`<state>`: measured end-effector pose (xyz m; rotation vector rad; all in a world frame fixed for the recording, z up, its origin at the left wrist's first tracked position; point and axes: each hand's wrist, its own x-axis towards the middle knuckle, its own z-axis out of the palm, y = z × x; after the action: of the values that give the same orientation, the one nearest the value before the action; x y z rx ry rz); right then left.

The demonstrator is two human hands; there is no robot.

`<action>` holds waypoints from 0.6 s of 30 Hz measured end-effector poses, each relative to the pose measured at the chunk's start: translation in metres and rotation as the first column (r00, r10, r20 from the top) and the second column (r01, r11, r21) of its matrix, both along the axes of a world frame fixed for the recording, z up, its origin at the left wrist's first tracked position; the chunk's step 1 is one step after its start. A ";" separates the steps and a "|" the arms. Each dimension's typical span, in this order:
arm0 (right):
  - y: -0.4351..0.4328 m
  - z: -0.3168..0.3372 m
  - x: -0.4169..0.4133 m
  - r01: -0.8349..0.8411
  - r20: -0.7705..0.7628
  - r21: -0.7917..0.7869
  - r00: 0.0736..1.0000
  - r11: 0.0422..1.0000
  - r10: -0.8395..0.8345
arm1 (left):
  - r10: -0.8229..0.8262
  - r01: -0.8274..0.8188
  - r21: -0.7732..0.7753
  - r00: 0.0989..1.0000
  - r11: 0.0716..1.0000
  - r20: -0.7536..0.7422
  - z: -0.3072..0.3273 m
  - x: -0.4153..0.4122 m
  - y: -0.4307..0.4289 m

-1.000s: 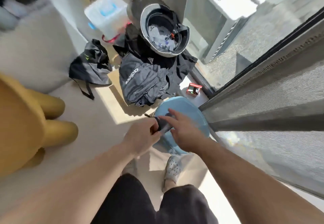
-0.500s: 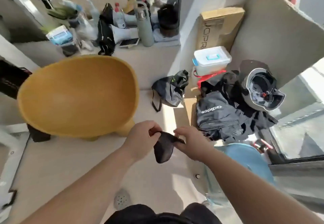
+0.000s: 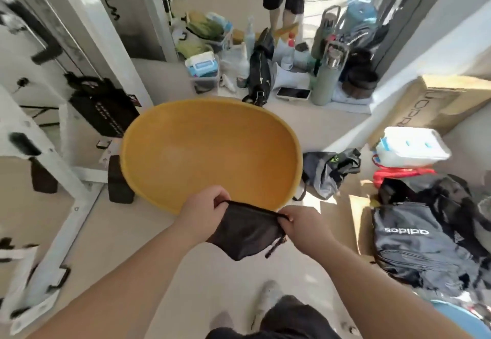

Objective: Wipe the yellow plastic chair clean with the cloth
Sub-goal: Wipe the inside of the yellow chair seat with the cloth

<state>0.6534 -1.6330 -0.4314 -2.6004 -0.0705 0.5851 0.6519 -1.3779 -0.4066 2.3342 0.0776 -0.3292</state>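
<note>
Nearest to you are your dark shorts [image 3: 289,320] and a pale shoe [image 3: 268,299] on the light floor [image 3: 212,285], with both bare forearms reaching forward from the bottom corners. Your left hand [image 3: 203,210] is clenched on the left end of the cloth [image 3: 245,233], and your right hand [image 3: 305,225] pinches its right end between thumb and fingers. The cloth is black and hangs between the two hands, its top edge pulled taut and running left to right with the left end slightly farther from you, while the rest sags in a loose pouch toward you; a short strip dangles from its right lower side. It is held in the air just in front of the chair, and whether it touches the near rim you cannot tell. The yellow chair [image 3: 210,152] sits directly beyond your hands, a wide shallow shell with its hollow facing up toward you and its long axis running left to right; its near rim is just behind your knuckles. To its right lie a crumpled grey bag [image 3: 329,170] and, nearer you, a dark backpack [image 3: 414,248] with white lettering. Left of the chair stands a white metal frame [image 3: 66,168]. Farther off, past the chair, are a green bottle [image 3: 325,78], a phone [image 3: 293,93] lying flat, and a cardboard box [image 3: 446,102] at the right.
</note>
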 end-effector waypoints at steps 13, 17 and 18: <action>0.117 -0.086 0.207 -0.336 -0.273 0.087 0.897 0.938 0.347 | 0.327 -0.275 0.215 0.907 0.937 -0.265 -0.073 0.128 0.133; 0.149 -0.092 0.267 -0.365 -0.310 0.077 0.876 0.928 0.370 | 0.408 -0.363 0.199 0.868 0.910 -0.284 -0.087 0.177 0.155; 0.156 -0.095 0.280 -0.354 -0.309 0.074 0.881 0.932 0.359 | 0.407 -0.362 0.200 0.867 0.911 -0.287 -0.093 0.187 0.161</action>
<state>0.9331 -1.4770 -0.5268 -2.4549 -0.4557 1.1246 0.8391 -1.2165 -0.4993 2.3101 0.7427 -0.5133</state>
